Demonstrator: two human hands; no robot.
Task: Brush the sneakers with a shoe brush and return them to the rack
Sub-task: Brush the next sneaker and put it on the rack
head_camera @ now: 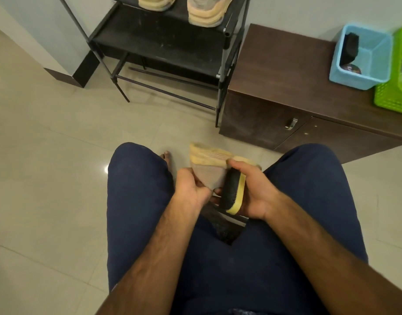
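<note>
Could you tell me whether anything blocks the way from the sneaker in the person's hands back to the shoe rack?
Nothing visible does. Bare floor lies between the held sneaker and the rack; its lower shelves look free, and two sneakers sit on an upper shelf.

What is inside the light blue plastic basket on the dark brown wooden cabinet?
The light blue plastic basket holds a black brush-like object leaning on its wall and a dark round item below. The near wall hides the rest.

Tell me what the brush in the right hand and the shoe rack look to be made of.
Shoe brush: pale yellow back, probably wood or plastic, with dense black bristles, matte. Shoe rack: thin black tubes, likely painted metal, with dark, dusty shelf panels of unclear material.
</note>
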